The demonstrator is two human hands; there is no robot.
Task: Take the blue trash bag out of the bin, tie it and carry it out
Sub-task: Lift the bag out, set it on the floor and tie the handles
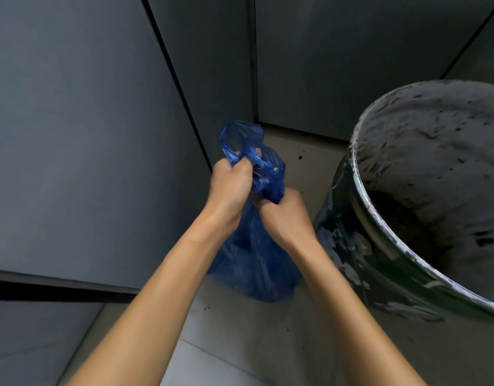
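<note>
blue trash bag (257, 257) out, on floor left of paint-spattered bin (349, 246) | left hand (230, 185), right hand (285, 218) both fisted on twisted neck | knot apparently unfinished | risk: thin film tears, loop slips.

the bag (257, 260) you hold is deep blue, see-through in its thin folds and brighter blue where the light catches its twisted top. the bin (379, 246) beside you is dark, near black with a green tinge, streaked and patched with white and grey smears on its outer wall; its rim is pale grey, and its inside is grey flecked with black spots, brownish lower down. the wall panels (73, 135) are flat blue-grey, split by black seams. the floor (240, 344) is pale grey-beige, dotted with small dark specks.
</note>
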